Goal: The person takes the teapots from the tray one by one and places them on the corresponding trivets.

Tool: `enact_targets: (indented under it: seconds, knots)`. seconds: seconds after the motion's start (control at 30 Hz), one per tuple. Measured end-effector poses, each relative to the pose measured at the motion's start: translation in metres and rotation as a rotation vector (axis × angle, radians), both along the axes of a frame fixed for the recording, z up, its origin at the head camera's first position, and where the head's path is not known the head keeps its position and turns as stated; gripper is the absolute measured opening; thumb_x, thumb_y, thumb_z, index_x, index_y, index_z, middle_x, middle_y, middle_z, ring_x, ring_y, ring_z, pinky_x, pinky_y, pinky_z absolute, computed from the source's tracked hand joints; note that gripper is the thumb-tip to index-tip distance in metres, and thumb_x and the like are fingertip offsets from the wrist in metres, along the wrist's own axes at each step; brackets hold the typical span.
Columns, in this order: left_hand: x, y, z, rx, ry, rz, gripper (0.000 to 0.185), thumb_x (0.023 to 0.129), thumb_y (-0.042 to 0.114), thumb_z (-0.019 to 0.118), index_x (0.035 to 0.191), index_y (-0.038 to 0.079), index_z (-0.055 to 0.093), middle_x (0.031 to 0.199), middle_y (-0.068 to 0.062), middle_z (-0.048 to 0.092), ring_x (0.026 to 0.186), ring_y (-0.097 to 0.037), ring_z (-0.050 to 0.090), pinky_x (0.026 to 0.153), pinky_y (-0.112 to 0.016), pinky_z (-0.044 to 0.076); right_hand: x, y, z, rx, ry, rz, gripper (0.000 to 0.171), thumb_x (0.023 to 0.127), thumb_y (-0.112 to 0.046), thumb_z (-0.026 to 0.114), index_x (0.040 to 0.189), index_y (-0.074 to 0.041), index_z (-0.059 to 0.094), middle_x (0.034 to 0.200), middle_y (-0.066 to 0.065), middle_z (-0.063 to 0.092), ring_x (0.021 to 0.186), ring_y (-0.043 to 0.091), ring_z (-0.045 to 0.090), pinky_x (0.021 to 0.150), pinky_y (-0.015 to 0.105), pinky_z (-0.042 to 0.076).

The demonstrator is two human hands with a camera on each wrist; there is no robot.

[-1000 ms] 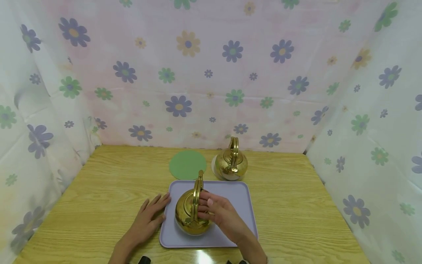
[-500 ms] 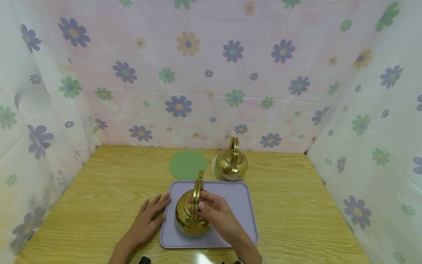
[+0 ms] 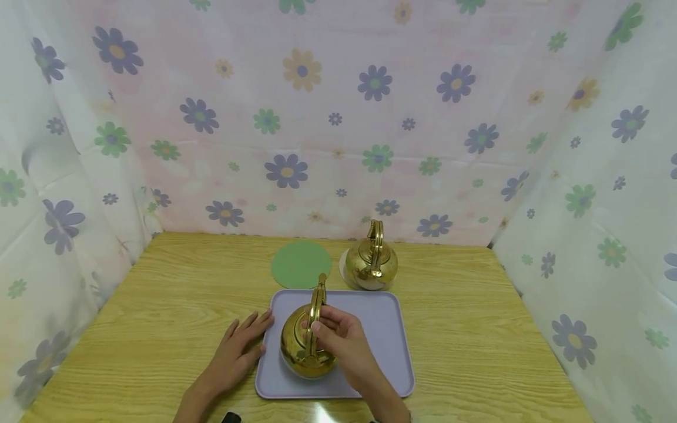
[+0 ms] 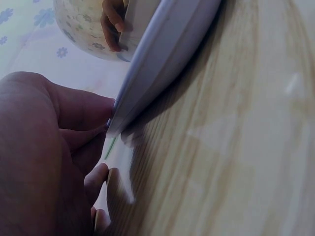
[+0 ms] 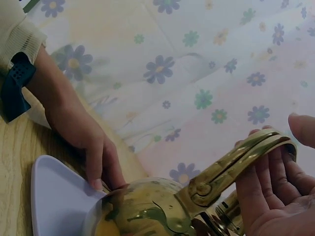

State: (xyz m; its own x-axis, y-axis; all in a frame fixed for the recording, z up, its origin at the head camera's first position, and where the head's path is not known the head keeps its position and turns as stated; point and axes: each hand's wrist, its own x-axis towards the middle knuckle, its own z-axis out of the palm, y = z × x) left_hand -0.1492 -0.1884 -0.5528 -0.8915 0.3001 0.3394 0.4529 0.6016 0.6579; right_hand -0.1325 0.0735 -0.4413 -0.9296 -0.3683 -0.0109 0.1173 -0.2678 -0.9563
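A shiny gold kettle (image 3: pixel 296 349) with a tall arched handle stands on the lilac tray (image 3: pixel 383 329), left of its middle. My right hand (image 3: pixel 353 348) holds the kettle's handle from the right. In the right wrist view its fingers (image 5: pixel 278 182) pass under the handle arch, while the thumb lies on the other side. On the tray's left edge rests my left hand (image 3: pixel 233 357), fingers spread and fairly straight. The left wrist view has its thumb and fingertips touching the tray rim (image 4: pixel 147 64). Part of the kettle's right side is hidden by my right hand.
Behind the tray, a second gold kettle (image 3: pixel 370 267) stands on a pale round mat (image 3: pixel 344 270), mostly covered by it. A green round mat (image 3: pixel 301 264) lies to its left. Flowered cloth (image 3: pixel 338 117) closes off the back and both sides of the wooden table (image 3: pixel 465 329).
My right hand has moved in toward the handle; its fingers have gone through the arch and the thumb has come onto it. The left hand, tray and both kettles look still.
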Motion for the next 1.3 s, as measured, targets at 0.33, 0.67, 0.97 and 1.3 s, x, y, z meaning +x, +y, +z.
enact_targets:
  seconds: [0.33, 0.67, 0.97, 1.3]
  knots:
    - [0.001, 0.001, 0.002, 0.007, 0.004, -0.003, 0.051, 0.092, 0.012, 0.067, 0.142, 0.011, 0.061, 0.152, -0.006, 0.054, 0.141, -0.046, 0.039, 0.122, -0.045, 0.01, 0.003, -0.008, 0.0, -0.02, -0.005, -0.066, 0.047, 0.1, -0.004, 0.061, 0.135, 0.023, 0.045, 0.112, 0.013, 0.069, 0.1, 0.014, 0.069, 0.087, 0.025, 0.059]
    - [0.0, 0.0, 0.002, 0.006, -0.002, -0.005, 0.051, 0.092, 0.013, 0.067, 0.143, 0.01, 0.06, 0.152, -0.007, 0.053, 0.141, -0.047, 0.039, 0.121, -0.052, 0.011, 0.004, -0.012, 0.001, -0.017, 0.009, -0.121, 0.044, 0.097, -0.002, 0.063, 0.129, 0.024, 0.049, 0.107, 0.011, 0.069, 0.098, 0.015, 0.069, 0.084, 0.025, 0.059]
    - [0.0, -0.001, 0.0, 0.004, -0.002, -0.006, 0.052, 0.093, 0.013, 0.067, 0.144, 0.012, 0.06, 0.152, -0.006, 0.053, 0.142, -0.046, 0.039, 0.119, -0.057, 0.013, 0.005, -0.02, 0.006, 0.013, -0.032, -0.204, 0.039, 0.096, -0.004, 0.065, 0.127, 0.018, 0.056, 0.102, 0.011, 0.069, 0.089, 0.015, 0.069, 0.079, 0.023, 0.059]
    - [0.002, 0.001, 0.005, 0.001, -0.008, -0.004, 0.052, 0.092, 0.011, 0.065, 0.143, 0.008, 0.059, 0.152, -0.009, 0.053, 0.142, -0.046, 0.04, 0.12, -0.055, 0.011, 0.005, -0.025, 0.002, 0.026, 0.048, -0.269, 0.035, 0.098, -0.005, 0.064, 0.122, 0.019, 0.059, 0.096, 0.01, 0.069, 0.084, 0.014, 0.068, 0.074, 0.024, 0.059]
